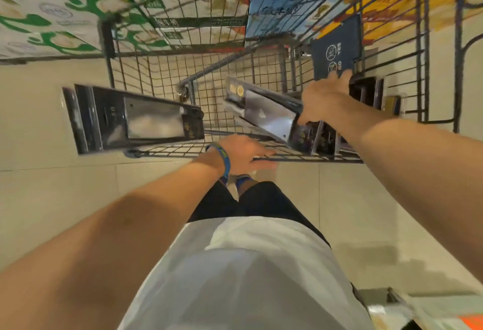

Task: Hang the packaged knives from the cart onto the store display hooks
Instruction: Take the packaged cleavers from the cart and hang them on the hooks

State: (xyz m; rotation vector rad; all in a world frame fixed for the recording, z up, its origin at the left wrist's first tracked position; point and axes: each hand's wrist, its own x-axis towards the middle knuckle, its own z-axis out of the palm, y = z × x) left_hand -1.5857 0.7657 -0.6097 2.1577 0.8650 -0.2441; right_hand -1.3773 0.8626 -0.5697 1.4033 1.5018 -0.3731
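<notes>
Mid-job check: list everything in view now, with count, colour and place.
cart: one, dark wire, on the floor ahead.
tilted pack: one, black with a steel cleaver, in the cart.
left pack: one, black, at the cart's left near corner.
standing packs: several, dark, count unclear, cart's right side.
sign: one, navy, on the cart's right wall.
cartons: stacked, green-white, blue, orange, beyond the cart.
floor: beige tiles.
wristband: one, blue, left wrist.
left hand: rests on the cart's near rim, fingers straight.
right hand: grips the tilted pack.
</notes>
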